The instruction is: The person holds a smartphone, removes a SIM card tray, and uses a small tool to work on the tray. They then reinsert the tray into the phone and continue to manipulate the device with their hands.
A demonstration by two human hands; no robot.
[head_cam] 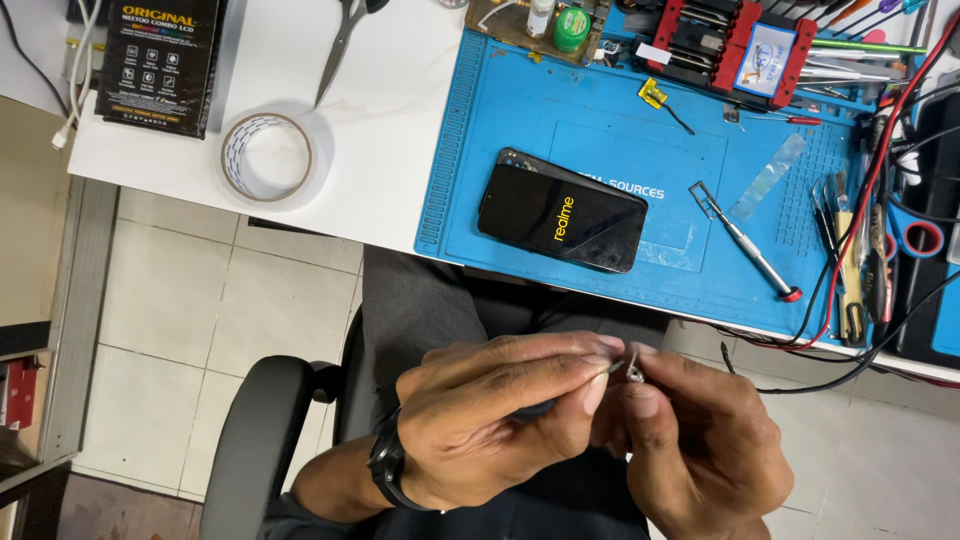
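Metal small part (634, 374) is pinched by right hand (690, 440) at lower centre, while left hand (500, 420) grips thin tool (612, 368) against it; black phone (561, 210) waits on blue mat (480, 160).

bright even overhead light, sharp focus

My white table (390, 150) carries a blue work mat (480, 170), tape roll (267, 156), scissors (340, 45) and black box (158, 60).

White desk (380, 150) above pale tiled floor (200, 330).
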